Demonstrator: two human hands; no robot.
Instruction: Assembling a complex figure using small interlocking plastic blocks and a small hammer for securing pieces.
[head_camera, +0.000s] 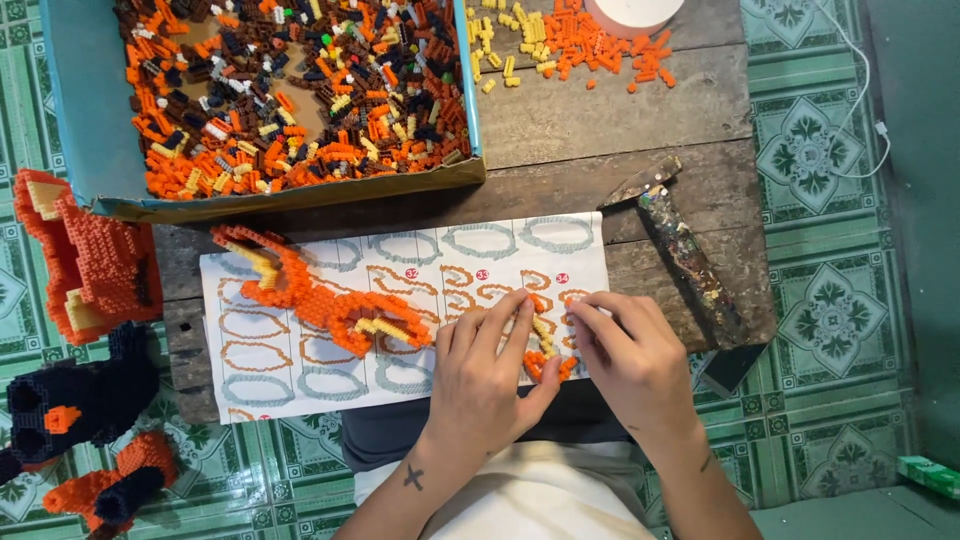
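Observation:
My left hand (485, 375) and my right hand (630, 355) meet over a small orange and yellow brick piece (543, 345) lying on a white instruction sheet (400, 310). Fingers of both hands pinch the piece from either side. A longer curved orange and yellow brick assembly (315, 295) lies on the sheet to the left of my left hand, apart from it. The part of the small piece under my fingers is hidden.
A blue-edged cardboard box (85, 130) of several loose orange, brown, black and yellow bricks sits at the back. A loose brick pile (585, 45) lies at the back right. A paint-spattered hammer (680, 245) rests right of the sheet. Built orange block (90, 260) and black figure (75, 400) stand left.

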